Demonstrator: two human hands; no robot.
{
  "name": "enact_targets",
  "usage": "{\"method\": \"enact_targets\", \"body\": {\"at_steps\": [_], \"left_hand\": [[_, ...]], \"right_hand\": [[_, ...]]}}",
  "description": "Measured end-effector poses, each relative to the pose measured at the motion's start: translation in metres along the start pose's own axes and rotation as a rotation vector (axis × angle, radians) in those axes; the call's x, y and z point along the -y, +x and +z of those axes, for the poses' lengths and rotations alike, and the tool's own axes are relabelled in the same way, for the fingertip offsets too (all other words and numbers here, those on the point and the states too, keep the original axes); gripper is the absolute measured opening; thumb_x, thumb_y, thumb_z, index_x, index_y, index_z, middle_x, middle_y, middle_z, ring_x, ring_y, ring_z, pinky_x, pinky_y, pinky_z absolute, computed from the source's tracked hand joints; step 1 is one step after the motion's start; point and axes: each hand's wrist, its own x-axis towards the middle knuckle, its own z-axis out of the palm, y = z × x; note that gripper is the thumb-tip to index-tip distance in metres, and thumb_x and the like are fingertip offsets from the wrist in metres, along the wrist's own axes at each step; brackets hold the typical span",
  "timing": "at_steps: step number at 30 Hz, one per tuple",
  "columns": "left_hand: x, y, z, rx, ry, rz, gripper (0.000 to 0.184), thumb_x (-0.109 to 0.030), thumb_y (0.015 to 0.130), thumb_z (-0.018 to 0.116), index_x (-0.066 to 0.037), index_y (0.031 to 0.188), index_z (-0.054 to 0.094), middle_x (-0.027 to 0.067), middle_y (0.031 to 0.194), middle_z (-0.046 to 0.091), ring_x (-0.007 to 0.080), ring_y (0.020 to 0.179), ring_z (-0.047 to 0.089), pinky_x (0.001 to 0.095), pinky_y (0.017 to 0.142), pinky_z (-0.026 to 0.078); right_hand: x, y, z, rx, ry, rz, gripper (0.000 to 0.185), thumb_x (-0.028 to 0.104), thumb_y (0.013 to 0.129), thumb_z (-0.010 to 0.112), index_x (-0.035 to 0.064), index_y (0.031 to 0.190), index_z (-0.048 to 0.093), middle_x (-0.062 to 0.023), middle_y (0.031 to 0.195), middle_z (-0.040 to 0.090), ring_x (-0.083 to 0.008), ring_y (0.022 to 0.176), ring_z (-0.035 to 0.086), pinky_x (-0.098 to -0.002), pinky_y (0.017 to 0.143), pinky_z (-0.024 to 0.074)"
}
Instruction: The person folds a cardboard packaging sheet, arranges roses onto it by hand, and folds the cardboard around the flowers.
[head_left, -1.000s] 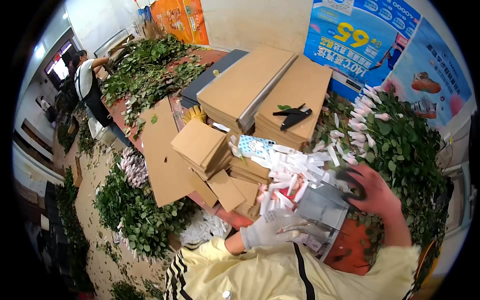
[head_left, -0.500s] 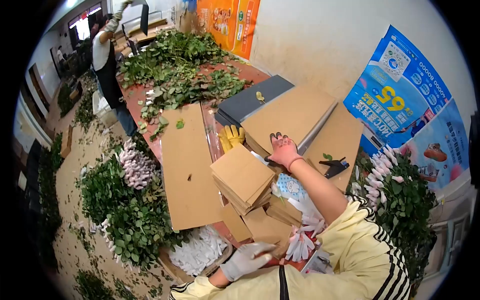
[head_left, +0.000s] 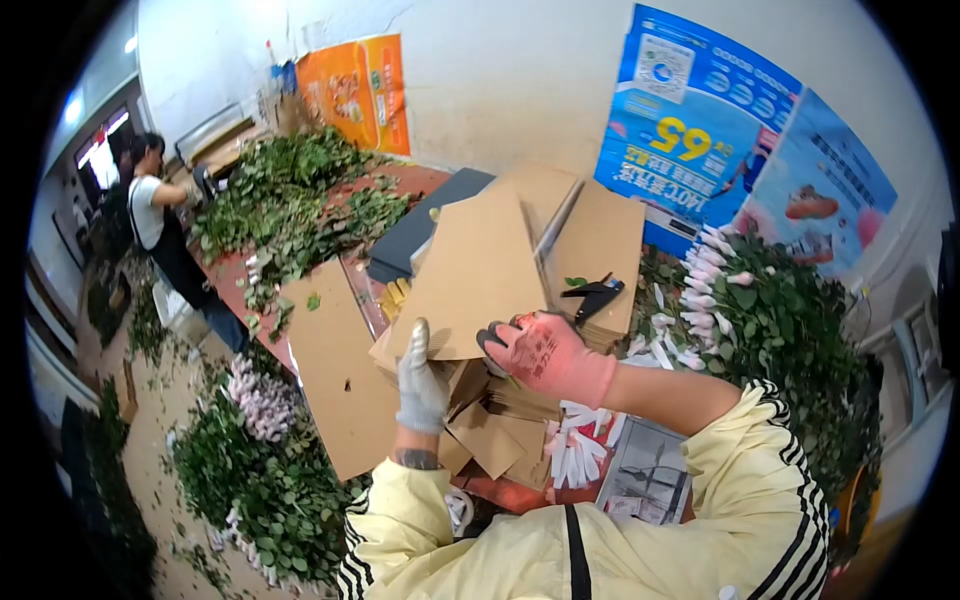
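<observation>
A brown cardboard sheet (head_left: pixel 478 265) is tilted up in front of me over the work table. My left hand (head_left: pixel 421 385), in a whitish glove, grips its lower left edge with fingers pointing up. At the lower right corner, my right hand (head_left: pixel 555 357) in a pink glove with dark fingertips is closed on the same sheet. Below lie smaller cardboard pieces (head_left: pixel 492 440), partly covered by the sheet and hands. A black stapler-like tool (head_left: pixel 596 297) rests on another cardboard stack (head_left: pixel 612 235) to the right. Part of a yellow glove (head_left: pixel 393 297) shows left of the sheet.
A long cardboard piece (head_left: pixel 335 385) covers the table's left side. Wrapped flower bunches stand left (head_left: pixel 262 400) and right (head_left: pixel 712 275). White strips (head_left: pixel 578 462) lie near my body. Cut foliage (head_left: pixel 290 190) heaps farther back, beside another person (head_left: pixel 170 235).
My right hand has pulled the large cardboard sheet toward me, raising it. My left hand has come up from the table's near edge to the sheet. The view has shifted right.
</observation>
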Motion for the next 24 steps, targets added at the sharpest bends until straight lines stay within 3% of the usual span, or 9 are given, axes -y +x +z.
{"method": "enact_targets", "body": {"at_steps": [4, 5, 6, 10, 13, 17, 19, 21, 24], "left_hand": [[0.005, 0.049, -0.02, -0.015, 0.604, 0.164, 0.031, -0.011, 0.084, 0.055, -0.001, 0.113, 0.054, 0.0095, 0.099, 0.061, 0.0175, 0.085, 0.062, 0.0302, 0.069, 0.053], [-0.013, 0.049, 0.0, -0.048, 0.711, 0.183, 0.036, -0.001, 0.079, 0.055, 0.0, 0.115, 0.053, 0.0094, 0.101, 0.06, 0.0153, 0.086, 0.06, 0.0268, 0.07, 0.051], [-0.029, 0.049, 0.015, 0.13, 0.843, 0.351, 0.046, 0.005, 0.078, 0.051, 0.004, 0.124, 0.047, 0.0103, 0.112, 0.058, 0.0143, 0.095, 0.057, 0.0261, 0.081, 0.047], [-0.105, 0.002, 0.102, 0.199, 1.51, 0.772, 0.041, 0.002, 0.08, 0.047, -0.005, 0.12, 0.055, 0.0154, 0.107, 0.064, 0.0166, 0.095, 0.062, 0.0277, 0.083, 0.047], [-0.156, -0.06, 0.152, 0.228, 1.431, 0.959, 0.031, 0.002, 0.082, 0.05, -0.001, 0.111, 0.06, 0.0095, 0.101, 0.066, 0.0139, 0.091, 0.06, 0.0262, 0.082, 0.047], [-0.216, -0.107, 0.148, 0.087, 1.258, 1.091, 0.027, -0.011, 0.086, 0.061, 0.0, 0.111, 0.061, 0.0069, 0.105, 0.062, 0.0131, 0.096, 0.058, 0.0259, 0.083, 0.046], [-0.237, -0.127, 0.148, 0.16, 1.062, 1.02, 0.034, -0.015, 0.086, 0.06, 0.002, 0.116, 0.056, 0.0071, 0.108, 0.061, 0.0148, 0.101, 0.057, 0.0269, 0.09, 0.042], [-0.248, -0.148, 0.144, 0.204, 0.893, 0.911, 0.035, -0.015, 0.088, 0.059, 0.0, 0.119, 0.054, 0.0068, 0.11, 0.06, 0.0163, 0.102, 0.056, 0.0282, 0.092, 0.041], [-0.27, -0.16, 0.115, 0.303, 0.808, 0.902, 0.031, -0.011, 0.09, 0.054, 0.0, 0.119, 0.053, 0.0089, 0.115, 0.057, 0.018, 0.107, 0.053, 0.0307, 0.094, 0.041]], "right_hand": [[-0.004, -0.055, 0.03, -0.126, 0.112, 0.007, 0.039, 0.035, 0.079, 0.055, 0.0096, 0.109, 0.052, -0.0066, 0.092, 0.055, -0.0222, 0.084, 0.057, -0.0327, 0.073, 0.0432], [-0.005, -0.07, 0.029, -0.193, 0.166, -0.008, 0.05, 0.039, 0.078, 0.057, 0.0085, 0.117, 0.051, -0.0086, 0.097, 0.055, -0.0232, 0.089, 0.056, -0.0342, 0.078, 0.0425], [-0.01, -0.084, -0.003, 0.073, 0.204, 0.097, 0.061, 0.044, 0.076, 0.059, 0.0074, 0.124, 0.048, -0.013, 0.117, 0.051, -0.0295, 0.108, 0.05, -0.0365, 0.095, 0.0368], [-0.057, -0.147, -0.028, -0.185, 0.525, 0.36, 0.059, 0.037, 0.074, 0.062, 0.0059, 0.122, 0.048, -0.0154, 0.115, 0.054, -0.03, 0.109, 0.051, -0.0387, 0.094, 0.0385], [-0.094, -0.197, -0.049, -0.435, 0.697, 0.554, 0.059, 0.01, 0.07, 0.069, 0.0022, 0.124, 0.046, -0.0116, 0.119, 0.055, -0.0223, 0.106, 0.055, -0.0309, 0.09, 0.0434], [-0.15, -0.251, -0.02, -0.642, 1.464, 0.596, 0.074, 0.003, 0.069, 0.067, 0.0077, 0.136, 0.034, -0.0069, 0.136, 0.041, -0.0187, 0.122, 0.041, -0.031, 0.097, 0.0398], [-0.191, -0.271, 0.006, -0.866, 1.353, 0.513, 0.079, 0.001, 0.07, 0.066, 0.0078, 0.139, 0.028, -0.0054, 0.142, 0.033, -0.0202, 0.126, 0.036, -0.032, 0.098, 0.0389], [-0.186, -0.276, -0.038, -1.056, 1.325, 0.703, 0.078, -0.001, 0.073, 0.064, 0.0077, 0.14, 0.026, -0.0066, 0.143, 0.031, -0.0226, 0.128, 0.032, -0.0337, 0.102, 0.0351], [-0.24, -0.302, -0.037, -1.161, 1.373, 0.407, 0.074, 0.0, 0.077, 0.063, 0.0058, 0.14, 0.025, -0.008, 0.143, 0.03, -0.021, 0.13, 0.031, -0.034, 0.106, 0.0299]]}}
